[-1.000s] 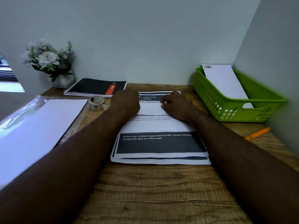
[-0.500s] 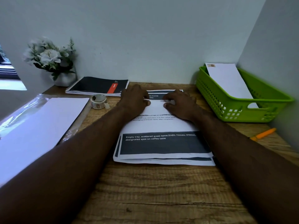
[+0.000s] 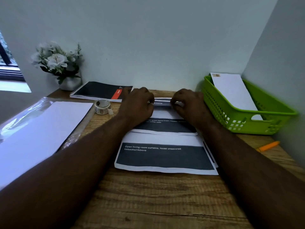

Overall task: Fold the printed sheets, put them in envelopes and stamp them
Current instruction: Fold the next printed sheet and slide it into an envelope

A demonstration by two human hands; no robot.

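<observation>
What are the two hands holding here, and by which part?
Both the left hand and right hand pinch the top printed white sheet along its far edge, one hand near each far corner.

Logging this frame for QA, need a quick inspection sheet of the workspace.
Surface: wooden desk, set in a wall corner.
Job's things: stack of printed sheets; top sheet pushed up toward the wall; stamped envelope in green basket; blank envelopes in clear wrap; stamp roll.
Clutter: notebook, flower pot, orange pen.
Grippers: left hand and right hand pinch the top sheet's far edge.
Cables: nothing seen.
Surroundings: plain walls, window at left.
</observation>
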